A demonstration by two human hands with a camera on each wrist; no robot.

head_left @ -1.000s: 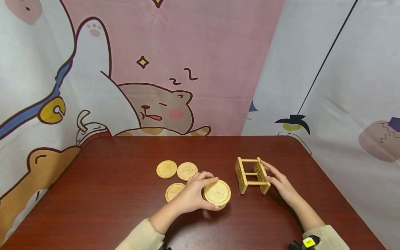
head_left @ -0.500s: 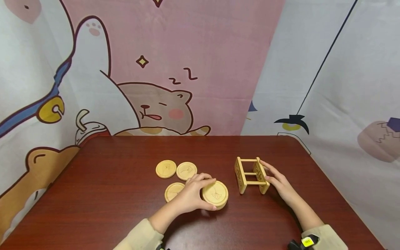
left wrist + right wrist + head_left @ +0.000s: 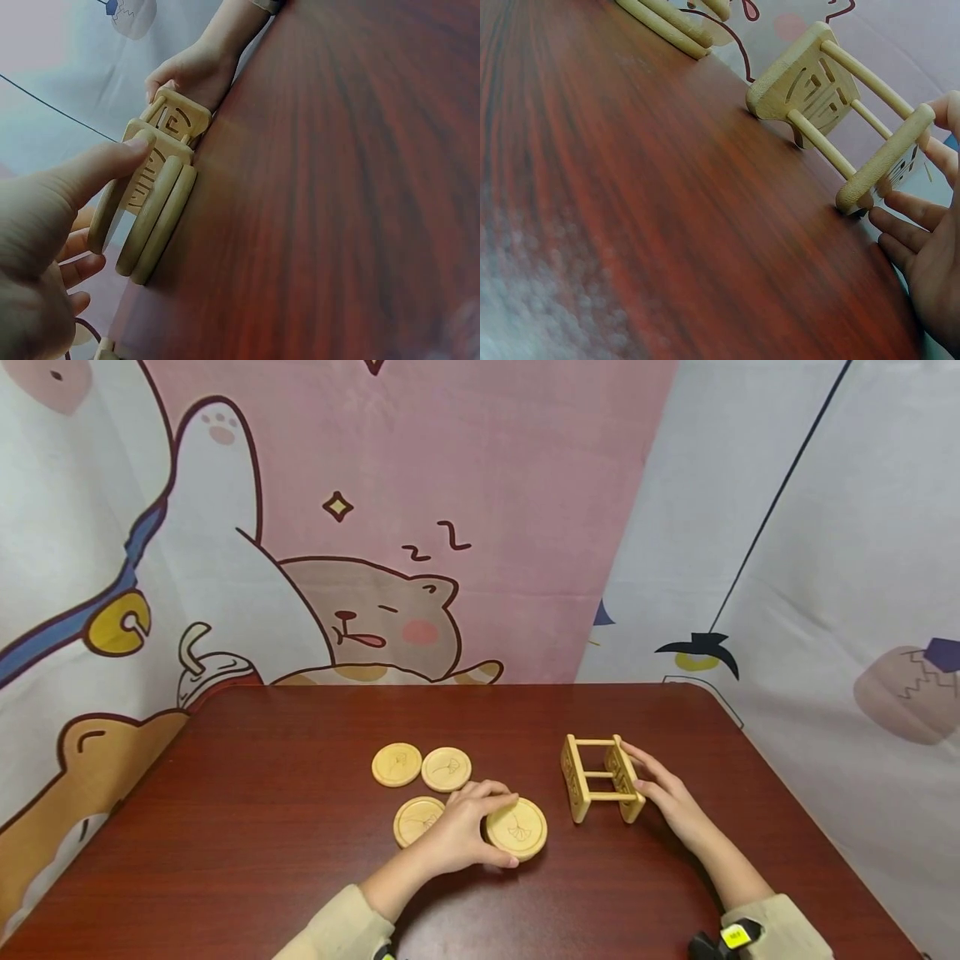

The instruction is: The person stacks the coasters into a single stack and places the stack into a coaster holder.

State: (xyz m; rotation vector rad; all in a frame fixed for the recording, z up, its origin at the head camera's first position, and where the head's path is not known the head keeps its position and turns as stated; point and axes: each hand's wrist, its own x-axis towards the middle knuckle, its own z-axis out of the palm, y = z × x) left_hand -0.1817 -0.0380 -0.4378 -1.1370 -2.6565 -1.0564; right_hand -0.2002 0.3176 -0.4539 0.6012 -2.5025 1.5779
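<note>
Smooth, matt wooden discs (image 3: 446, 769) and a matt wooden rack (image 3: 576, 785) contrast with a glossy wood-grain table (image 3: 262, 810), cloth sleeves (image 3: 337, 922) and a lightly creased cloth backdrop (image 3: 525, 510).

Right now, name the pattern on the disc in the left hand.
The disc bears a stemmed, fan-shaped leaf in thin lines, clearest in the head view.

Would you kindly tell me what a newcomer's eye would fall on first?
Probably the sleeping cartoon animal on the pink backdrop behind the table. Next, in front of it, the left hand holds a pale round disc above two others. Further right, the right hand touches a slotted rack.
</note>
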